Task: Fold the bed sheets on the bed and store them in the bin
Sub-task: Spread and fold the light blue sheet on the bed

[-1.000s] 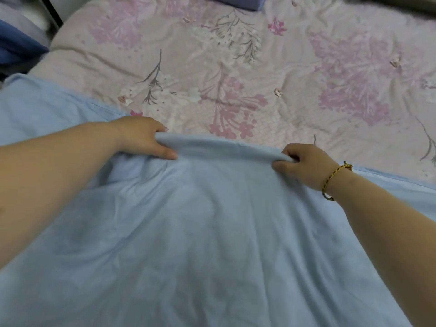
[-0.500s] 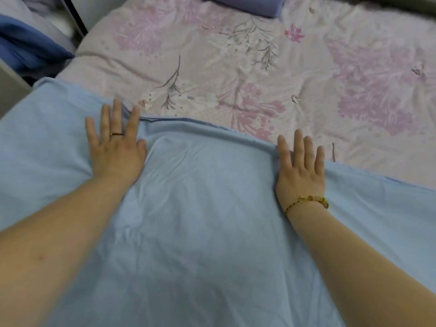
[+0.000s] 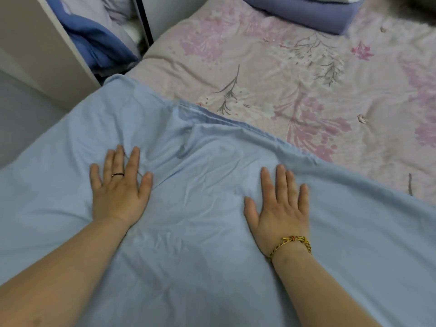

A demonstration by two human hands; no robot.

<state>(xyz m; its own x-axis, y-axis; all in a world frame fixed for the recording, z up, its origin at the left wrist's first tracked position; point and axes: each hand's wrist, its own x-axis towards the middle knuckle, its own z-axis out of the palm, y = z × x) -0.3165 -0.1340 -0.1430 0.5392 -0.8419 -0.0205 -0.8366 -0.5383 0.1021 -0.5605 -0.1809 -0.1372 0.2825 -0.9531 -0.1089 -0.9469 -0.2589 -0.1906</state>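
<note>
- The bed (image 3: 295, 74) fills the far and right side of the room under a quilted cover, pale pink with printed sprays. It looks soft and will likely give under pressing.
- The light blue sheet (image 3: 200, 244) lies across the near side of the bed, its far edge slanting from far left to near right. It looks like thin, matte cotton, finely creased, with a raised ridge near the far edge between the hands. No bin is in sight.
- An open cupboard (image 3: 47, 43) stands at far left with blue bedding (image 3: 101, 43) bundled inside. A folded purple-blue blanket (image 3: 302, 13) sits at the far end of the bed.
- The left hand (image 3: 118, 192) and right hand (image 3: 280, 208) lie palm down on the sheet, well apart. Each grip is wide and holds nothing, fingers straight and slightly spread.
- The step looks like smoothing a fold. I'd judge it goes best with flat palms swept from the middle outward to left and right, chasing the ridge out over the far edge, then checking that the layers' edges meet.
- A braided yellow bracelet (image 3: 292, 241) circles the right wrist, and a thin dark ring (image 3: 117, 174) sits on a left finger. Either might snag thin cloth.
</note>
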